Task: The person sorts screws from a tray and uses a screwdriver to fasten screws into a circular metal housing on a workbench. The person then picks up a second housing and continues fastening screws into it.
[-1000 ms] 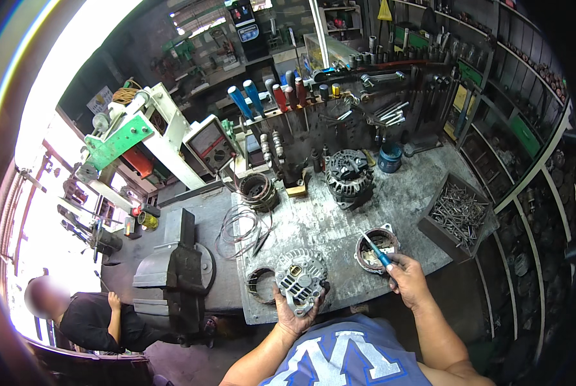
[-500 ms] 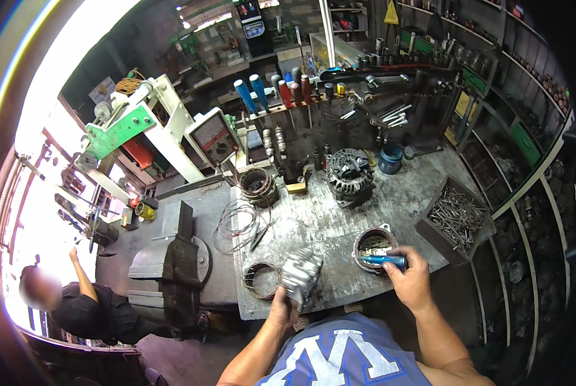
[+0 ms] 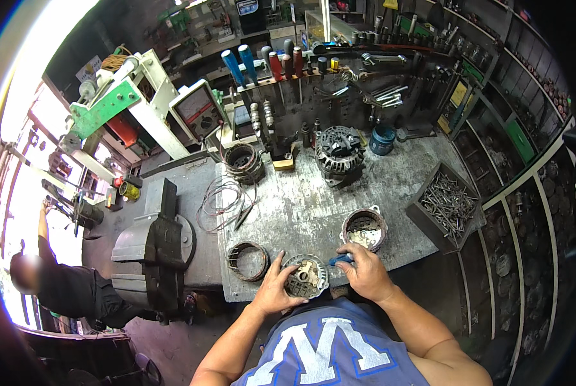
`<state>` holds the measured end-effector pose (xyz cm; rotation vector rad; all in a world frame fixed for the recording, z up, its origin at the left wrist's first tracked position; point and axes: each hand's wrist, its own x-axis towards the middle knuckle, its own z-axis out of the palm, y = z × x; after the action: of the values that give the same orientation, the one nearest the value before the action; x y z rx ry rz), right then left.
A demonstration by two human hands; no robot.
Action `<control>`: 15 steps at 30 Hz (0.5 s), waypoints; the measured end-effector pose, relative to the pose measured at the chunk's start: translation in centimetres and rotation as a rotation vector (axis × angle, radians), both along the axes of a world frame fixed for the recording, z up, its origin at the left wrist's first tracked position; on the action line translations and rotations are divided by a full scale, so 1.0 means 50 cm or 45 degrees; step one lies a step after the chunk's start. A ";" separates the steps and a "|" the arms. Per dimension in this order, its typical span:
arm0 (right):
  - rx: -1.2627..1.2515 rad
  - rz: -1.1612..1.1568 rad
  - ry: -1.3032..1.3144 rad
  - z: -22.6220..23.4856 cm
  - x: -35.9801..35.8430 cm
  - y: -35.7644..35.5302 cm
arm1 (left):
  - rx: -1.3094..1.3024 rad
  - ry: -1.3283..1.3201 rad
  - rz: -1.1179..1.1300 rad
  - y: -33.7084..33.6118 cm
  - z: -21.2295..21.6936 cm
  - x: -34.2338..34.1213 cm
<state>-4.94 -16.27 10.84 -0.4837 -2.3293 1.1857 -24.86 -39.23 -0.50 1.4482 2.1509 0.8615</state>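
A round metal alternator end housing (image 3: 306, 276) lies at the front edge of the grey workbench (image 3: 314, 206). My left hand (image 3: 274, 287) grips its left side. My right hand (image 3: 362, 273) is closed on a blue-handled screwdriver (image 3: 339, 260), whose tip points at the housing's right rim. Just beyond my right hand sits a second round housing (image 3: 364, 228) with parts inside. A stator ring (image 3: 247, 260) lies to the left of my left hand.
A bench vise (image 3: 156, 241) stands left of the bench. An alternator body (image 3: 339, 154), a wound stator (image 3: 243, 162), loose wire (image 3: 220, 199), a blue can (image 3: 382, 139) and a box of bolts (image 3: 447, 206) sit on the bench. Screwdrivers (image 3: 269, 64) line the back rack. Another person (image 3: 50, 283) works at the far left.
The housing has gone from held up and tilted in my left hand down to the bench edge. My right hand brought the screwdriver from the second housing over to it.
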 end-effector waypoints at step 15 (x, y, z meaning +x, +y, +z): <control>0.085 0.147 -0.031 -0.023 -0.007 -0.004 | -0.088 0.534 -0.120 0.130 -0.037 0.035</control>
<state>-5.29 -16.45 9.67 -0.3466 -2.4376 1.1549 -23.09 -32.73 -2.35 1.8051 2.3498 0.4736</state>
